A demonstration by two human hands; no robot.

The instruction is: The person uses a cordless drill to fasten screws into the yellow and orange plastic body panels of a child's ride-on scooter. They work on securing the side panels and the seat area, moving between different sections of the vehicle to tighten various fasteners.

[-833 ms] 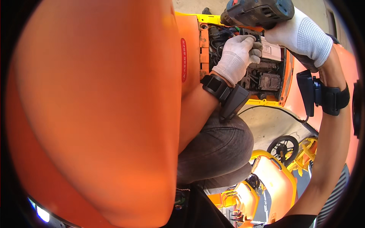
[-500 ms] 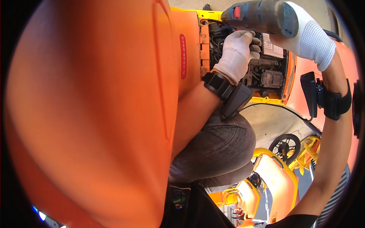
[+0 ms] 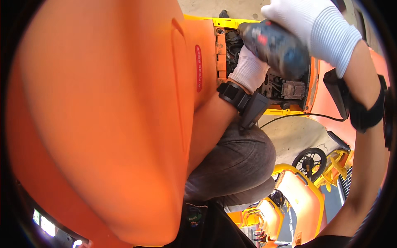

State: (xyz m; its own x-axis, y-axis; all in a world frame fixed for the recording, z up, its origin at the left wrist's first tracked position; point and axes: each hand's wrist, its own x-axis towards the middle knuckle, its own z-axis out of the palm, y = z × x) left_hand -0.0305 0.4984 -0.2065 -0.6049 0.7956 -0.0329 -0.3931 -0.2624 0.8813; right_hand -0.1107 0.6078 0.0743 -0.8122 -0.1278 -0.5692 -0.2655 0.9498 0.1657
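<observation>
My right hand [image 3: 308,27], in a white knit glove, is wrapped round a dark cordless drill [image 3: 278,49] with a red mark on its side. The drill is tilted across an open compartment in an orange and yellow vehicle, its nose toward the compartment's orange left edge [image 3: 221,51]. Beneath the drill is my left hand [image 3: 251,68], gloved too, reaching into the compartment; the drill's body hides its fingers. Black cables [image 3: 235,48] run along the compartment's left side. A dusty ribbed module [image 3: 293,89] sits at its near right.
A large orange panel [image 3: 103,103] fills the left side. My bent knee [image 3: 244,159] is just below the compartment. A thin black cable [image 3: 297,116] crosses to my right wrist device. Orange and yellow vehicle bodies [image 3: 300,192] and a black wheel [image 3: 309,163] stand at the lower right.
My right hand has swung the drill nearer and down over the compartment, its rear end dropping. The drill now covers my left fingers, which were visible and curled before.
</observation>
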